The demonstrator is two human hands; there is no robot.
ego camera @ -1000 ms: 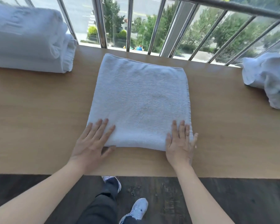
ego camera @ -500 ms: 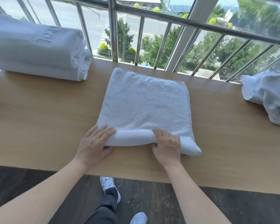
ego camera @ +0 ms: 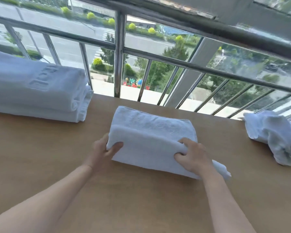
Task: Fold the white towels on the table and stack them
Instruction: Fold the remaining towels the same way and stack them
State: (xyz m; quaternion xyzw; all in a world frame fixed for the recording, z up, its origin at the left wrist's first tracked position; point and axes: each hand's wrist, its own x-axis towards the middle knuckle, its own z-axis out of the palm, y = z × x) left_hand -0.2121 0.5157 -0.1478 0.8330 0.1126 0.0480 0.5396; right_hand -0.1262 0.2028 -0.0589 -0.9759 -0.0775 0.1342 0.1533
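A white towel lies in the middle of the wooden table, its near half lifted and turned over toward the far edge. My left hand grips the raised fold at its left end, thumb on top. Near the right end, my right hand holds the same fold, with a bit of towel sticking out past it. A stack of folded white towels rests at the table's back left. At the far right lies a crumpled white towel.
A metal railing with window glass runs along the table's far edge. Bare tabletop stretches between the stack and the middle towel, and in front of my arms.
Both hands went from lying flat on the towel's near edge to gripping it, then lifted it and carried it away from me over the far half. The view tilted up.
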